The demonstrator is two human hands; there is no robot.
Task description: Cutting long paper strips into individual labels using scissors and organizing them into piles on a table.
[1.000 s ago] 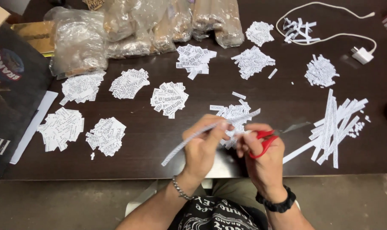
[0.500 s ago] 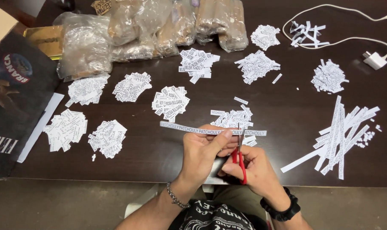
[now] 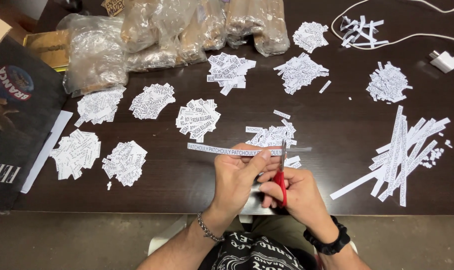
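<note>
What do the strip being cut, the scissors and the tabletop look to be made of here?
The long white printed strip in the left hand looks like thin matte paper: it stays flat and bears black print. The red-handled scissors in the right hand show grey, likely metal blades and glossy, probably plastic handles. The dark brown table looks like wood or veneer with a faint sheen.

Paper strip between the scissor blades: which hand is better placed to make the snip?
Right. The right hand grips the red-handled scissors, blades astride the paper strip. The left hand only pinches the strip, holding it level.
</note>
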